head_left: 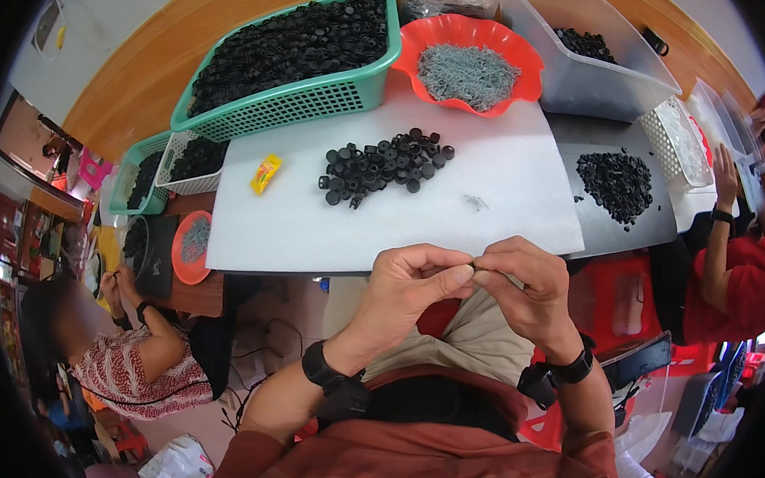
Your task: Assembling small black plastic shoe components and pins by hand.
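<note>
My left hand [407, 291] and my right hand [528, 288] meet fingertip to fingertip just below the front edge of the white board [501, 181]. Both pinch a small part between them; it is almost fully hidden by my fingers. A pile of small black ring-shaped parts [383, 165] lies on the board ahead of my hands. A few thin metal pieces [476, 202] lie loose on the board to the right of the pile. A red wavy-edged bowl [408, 60] holds grey metal pins [467, 74].
A green basket [306, 100] full of black parts stands at the back left, a clear bin [591, 85] at the back right. A yellow wrapper [266, 172] lies on the board. Another black pile [617, 183] sits on a grey tray. People sit at left [138, 360] and right [744, 281].
</note>
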Tool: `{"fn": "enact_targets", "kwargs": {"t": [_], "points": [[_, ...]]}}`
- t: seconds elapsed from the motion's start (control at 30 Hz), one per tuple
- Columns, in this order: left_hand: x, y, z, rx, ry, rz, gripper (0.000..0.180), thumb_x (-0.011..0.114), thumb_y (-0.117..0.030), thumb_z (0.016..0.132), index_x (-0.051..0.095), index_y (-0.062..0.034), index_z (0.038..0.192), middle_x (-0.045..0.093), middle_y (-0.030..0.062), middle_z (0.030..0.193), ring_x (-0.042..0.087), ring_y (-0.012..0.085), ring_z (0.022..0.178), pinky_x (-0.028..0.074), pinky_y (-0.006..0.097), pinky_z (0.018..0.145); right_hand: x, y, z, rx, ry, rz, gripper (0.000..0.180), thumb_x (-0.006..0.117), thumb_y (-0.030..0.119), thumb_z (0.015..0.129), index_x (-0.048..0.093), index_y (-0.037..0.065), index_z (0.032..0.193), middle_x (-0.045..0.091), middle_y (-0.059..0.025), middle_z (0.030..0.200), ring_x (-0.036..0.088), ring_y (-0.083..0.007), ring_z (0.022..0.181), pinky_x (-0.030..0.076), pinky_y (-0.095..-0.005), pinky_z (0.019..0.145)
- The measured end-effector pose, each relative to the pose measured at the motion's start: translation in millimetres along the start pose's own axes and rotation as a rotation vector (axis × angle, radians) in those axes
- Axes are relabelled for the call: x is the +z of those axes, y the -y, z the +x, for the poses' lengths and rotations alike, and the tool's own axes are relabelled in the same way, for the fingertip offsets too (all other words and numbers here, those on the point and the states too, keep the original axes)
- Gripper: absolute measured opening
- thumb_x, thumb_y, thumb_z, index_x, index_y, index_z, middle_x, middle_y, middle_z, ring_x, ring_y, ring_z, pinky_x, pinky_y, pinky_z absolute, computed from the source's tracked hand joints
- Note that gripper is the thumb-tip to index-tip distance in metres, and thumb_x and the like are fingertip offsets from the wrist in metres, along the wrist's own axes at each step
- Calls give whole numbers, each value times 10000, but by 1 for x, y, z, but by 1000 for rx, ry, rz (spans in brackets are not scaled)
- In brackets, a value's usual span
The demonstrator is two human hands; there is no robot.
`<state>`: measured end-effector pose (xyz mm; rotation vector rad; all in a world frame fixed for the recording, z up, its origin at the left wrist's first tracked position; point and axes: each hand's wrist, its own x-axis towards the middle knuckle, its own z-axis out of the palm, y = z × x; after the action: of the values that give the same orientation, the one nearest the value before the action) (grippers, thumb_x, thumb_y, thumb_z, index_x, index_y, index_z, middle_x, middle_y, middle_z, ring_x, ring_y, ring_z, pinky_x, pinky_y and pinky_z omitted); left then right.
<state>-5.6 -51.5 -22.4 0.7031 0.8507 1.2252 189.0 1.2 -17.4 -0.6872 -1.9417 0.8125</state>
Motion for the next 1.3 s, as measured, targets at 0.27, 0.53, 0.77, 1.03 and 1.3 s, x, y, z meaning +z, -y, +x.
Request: {"fn": "enact_targets", "kwargs": {"t": [0.27,0.53,0.77,1.03,1.3], "points": [[1,-2,-4,-12,-37,-44,172,710,-17,962,715,41,1125,752,144,1029,759,192,881,650,300,825,5,7,-2,-35,14,-118,270,733,-43,879,716,4,1144,689,-136,1007,709,-243,780,556,-304,658],[3,0,-6,9,-9,-117,149,704,-27,972,717,22,1112,744,122,1035,741,171,945,631,292,854,13,7,-3,-89,-48,-8,387,811,-45,799,705,7,1167,679,-133,1026,713,-204,752,572,-293,654],[2,-2,-9,-9,0,-127,145,716,-79,981,717,12,1093,733,79,1011,703,125,890,600,269,824,14,8,-4,-126,-48,-107,404,830,-23,790,697,16,1169,670,-118,1012,702,-184,721,565,-290,621],[-4,0,-10,-60,31,-222,140,700,-104,996,681,-13,1101,712,70,1039,709,131,935,609,277,849,16,10,-2,-94,29,-76,429,779,-6,855,652,16,1264,643,-145,1065,704,-232,753,571,-328,637],[5,-5,-11,-111,13,-335,295,635,-100,1029,614,-35,1315,704,80,1131,715,170,1008,604,338,916,18,10,-4,-53,10,-26,399,757,-9,886,649,2,1270,641,-159,1097,707,-243,830,586,-347,684]]}}
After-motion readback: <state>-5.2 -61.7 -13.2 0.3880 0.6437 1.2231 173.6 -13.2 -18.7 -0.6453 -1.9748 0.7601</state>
